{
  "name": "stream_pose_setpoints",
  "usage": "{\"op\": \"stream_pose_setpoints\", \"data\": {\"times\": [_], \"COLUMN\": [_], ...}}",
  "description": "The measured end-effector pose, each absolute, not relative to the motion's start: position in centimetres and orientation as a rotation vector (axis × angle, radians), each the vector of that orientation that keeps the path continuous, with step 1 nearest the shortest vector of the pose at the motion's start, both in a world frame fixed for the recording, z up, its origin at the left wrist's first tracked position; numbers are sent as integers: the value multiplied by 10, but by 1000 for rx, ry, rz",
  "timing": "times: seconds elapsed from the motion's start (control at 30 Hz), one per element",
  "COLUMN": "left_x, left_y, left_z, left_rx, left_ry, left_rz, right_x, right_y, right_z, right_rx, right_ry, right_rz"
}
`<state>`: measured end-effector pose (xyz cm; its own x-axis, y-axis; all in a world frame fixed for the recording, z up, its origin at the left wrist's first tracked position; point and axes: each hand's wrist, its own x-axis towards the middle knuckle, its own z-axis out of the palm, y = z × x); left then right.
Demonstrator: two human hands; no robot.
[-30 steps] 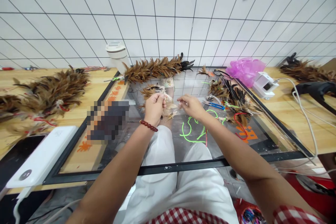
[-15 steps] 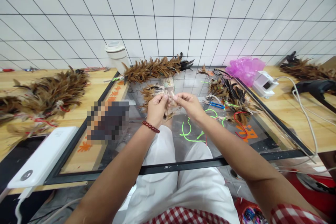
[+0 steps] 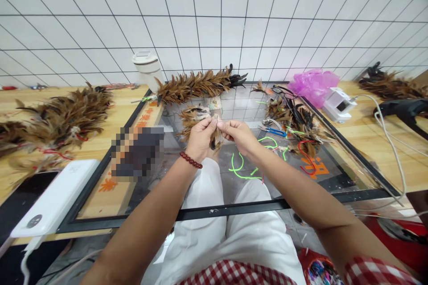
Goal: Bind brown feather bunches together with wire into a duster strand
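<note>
My left hand (image 3: 201, 137), with a bead bracelet at the wrist, is closed in a pinch on a small bunch of brown feathers (image 3: 216, 141), whose tips hang below the fingers. Against it my right hand (image 3: 240, 134) is pinched shut; what lies between its fingertips is too small to make out. Loose brown feathers (image 3: 190, 125) lie on the glass just behind my left hand. Beyond the hands stretches a long brown feather strip (image 3: 197, 87) with black feathers at its right end. Blue thread snips (image 3: 274, 131) and green cords (image 3: 239, 167) lie by my right hand.
The black-framed glass panel (image 3: 230, 210) spans the table. More feather strips (image 3: 72, 113) lie at left, and a dark feather bunch (image 3: 301, 120) at right. A white canister (image 3: 147, 69), pink plastic bag (image 3: 314, 84), white plug box (image 3: 338, 104) and power bank (image 3: 56, 198) stand around.
My fingertips have come closer together, and my right hand's fingers have curled in more. The feather tips now hang lower beneath my left hand. The view has shifted slightly.
</note>
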<state>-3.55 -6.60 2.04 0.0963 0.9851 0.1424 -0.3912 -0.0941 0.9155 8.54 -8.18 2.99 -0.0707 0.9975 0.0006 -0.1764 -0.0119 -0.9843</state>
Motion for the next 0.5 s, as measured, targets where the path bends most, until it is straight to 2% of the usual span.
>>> {"op": "stream_pose_setpoints", "data": {"times": [0.27,0.5], "left_x": [-36,-35], "left_y": [-71,-81], "left_z": [24,32], "left_rx": [1136,1247], "left_ry": [865,703], "left_rz": [1313,1050], "right_x": [98,116], "right_y": [-74,-72], "right_z": [34,35], "right_rx": [-912,-755], "right_ry": [-1247,-1439], "right_rz": [1118,1348]}}
